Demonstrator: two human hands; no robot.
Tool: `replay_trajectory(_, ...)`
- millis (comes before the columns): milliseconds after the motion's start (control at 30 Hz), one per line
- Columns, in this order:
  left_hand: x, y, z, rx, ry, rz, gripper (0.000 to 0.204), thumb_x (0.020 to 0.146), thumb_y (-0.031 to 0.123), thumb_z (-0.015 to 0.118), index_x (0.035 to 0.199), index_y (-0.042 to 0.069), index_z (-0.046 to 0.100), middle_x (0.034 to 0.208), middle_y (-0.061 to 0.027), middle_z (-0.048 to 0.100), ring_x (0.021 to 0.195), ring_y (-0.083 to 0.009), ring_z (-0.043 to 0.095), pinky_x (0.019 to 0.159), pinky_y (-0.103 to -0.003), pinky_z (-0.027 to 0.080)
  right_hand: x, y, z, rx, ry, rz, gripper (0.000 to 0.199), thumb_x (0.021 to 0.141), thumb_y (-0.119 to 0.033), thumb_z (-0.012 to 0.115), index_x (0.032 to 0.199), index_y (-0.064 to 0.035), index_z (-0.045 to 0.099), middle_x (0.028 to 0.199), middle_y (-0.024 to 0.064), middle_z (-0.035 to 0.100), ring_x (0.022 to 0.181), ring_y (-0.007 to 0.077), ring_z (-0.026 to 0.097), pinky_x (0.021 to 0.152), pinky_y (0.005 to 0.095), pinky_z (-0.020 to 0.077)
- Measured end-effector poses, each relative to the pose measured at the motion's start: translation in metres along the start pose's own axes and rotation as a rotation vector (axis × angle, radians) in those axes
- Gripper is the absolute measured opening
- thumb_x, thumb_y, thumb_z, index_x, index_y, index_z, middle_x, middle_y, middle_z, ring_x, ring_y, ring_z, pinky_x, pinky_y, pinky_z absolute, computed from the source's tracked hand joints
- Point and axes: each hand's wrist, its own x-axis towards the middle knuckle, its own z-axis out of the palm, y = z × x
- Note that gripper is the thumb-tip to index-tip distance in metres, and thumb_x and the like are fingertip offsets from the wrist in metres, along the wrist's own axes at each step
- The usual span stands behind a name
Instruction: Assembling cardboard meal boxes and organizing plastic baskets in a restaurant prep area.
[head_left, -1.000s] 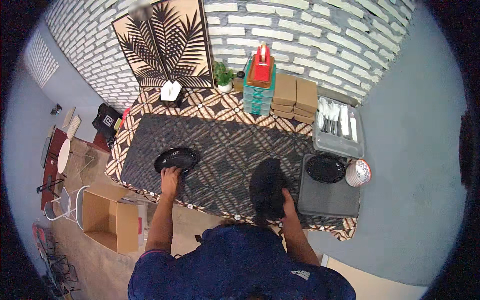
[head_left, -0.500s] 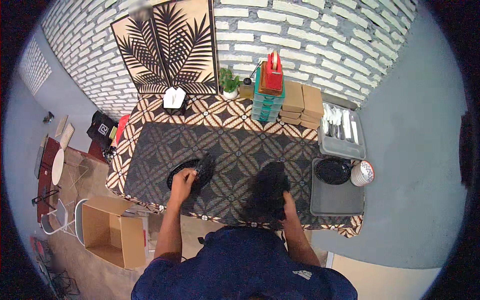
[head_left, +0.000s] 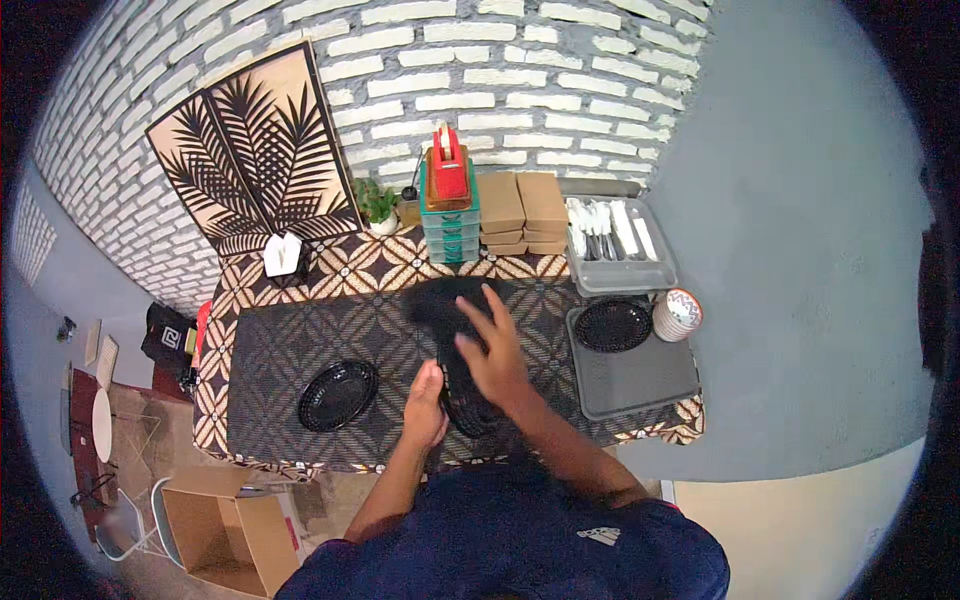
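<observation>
In front of my body is a dark bundle that looks like a stack of black oval baskets held on edge. Its upper part is too dark to make out. My left hand grips the bundle's left side, thumb uppermost. Over its right side, my right hand has its fingers spread and a little blurred; whether it touches the bundle I cannot tell. To the left, a single black oval basket lies upright on the dark woven mat.
On the right, a grey tray carries another black basket and stacked patterned bowls. Behind stand a cutlery bin, brown boxes, green drawers with a red tape dispenser, and a potted plant. A carton sits lower left.
My left hand has left the basket on the mat and moved right to the dark bundle. The bundle has shifted left, and my right hand has opened over it. The view has turned right.
</observation>
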Motion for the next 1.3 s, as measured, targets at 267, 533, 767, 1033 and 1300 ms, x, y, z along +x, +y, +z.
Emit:
replay_trajectory(267,0.033,0.012,0.019,-0.066,0.259,0.313,0.036,0.106,0.033,0.038,0.113,0.001,0.052,0.097,-0.0038,0.061,0.088,-0.0122,0.059,0.082,-0.03,0.049,-0.079,0.023,0.034,0.281,0.086,0.37,0.064,0.092,-0.035,0.063,0.138,0.0047,0.041,0.148,0.0257,0.033,0.132,0.0402,0.041,0.109,0.0421,0.0333)
replay_trajectory(533,0.015,-0.037,0.027,0.158,0.113,0.021,0.032,0.103,0.035,0.043,0.107,0.007,0.058,0.095,-0.0042,0.06,0.09,-0.0151,0.058,0.081,-0.033,0.047,0.018,0.013,-0.063,0.216,-0.231,0.427,0.052,0.088,-0.036,0.069,0.113,0.0088,0.059,0.13,0.0306,0.049,0.124,0.0437,0.047,0.105,0.0469,0.0353)
replay_trajectory(767,0.038,0.0,0.032,-0.499,-0.132,0.116,0.041,0.104,0.035,0.041,0.117,-0.001,0.057,0.113,-0.0142,0.065,0.1,-0.0227,0.066,0.089,-0.037,0.053,-0.087,0.009,-0.008,-0.327,-0.241,-0.159,0.058,0.089,-0.046,0.062,0.097,0.0107,0.066,0.138,0.032,0.039,0.139,0.0465,0.025,0.11,0.0653,0.0206)
replay_trajectory(1033,0.032,0.004,0.042,-0.235,0.058,0.006,0.031,0.105,0.03,0.042,0.11,0.002,0.055,0.099,-0.0072,0.065,0.088,-0.016,0.063,0.084,-0.031,0.05,-0.001,0.03,-0.079,0.676,-0.044,0.843,0.062,0.088,-0.031,0.071,0.133,0.0032,0.046,0.128,0.0174,0.056,0.117,0.0272,0.055,0.1,0.0428,0.0433)
replay_trajectory(1300,0.043,-0.044,0.02,0.385,-0.145,0.404,0.078,0.097,0.062,0.037,0.153,0.01,0.02,0.149,-0.0139,0.036,0.128,-0.0285,0.045,0.109,-0.039,0.035,-0.029,0.011,-0.05,0.846,0.198,1.103,0.052,0.087,-0.034,0.071,0.127,-0.0047,0.054,0.11,0.0106,0.065,0.097,0.0263,0.064,0.082,0.0403,0.0523)
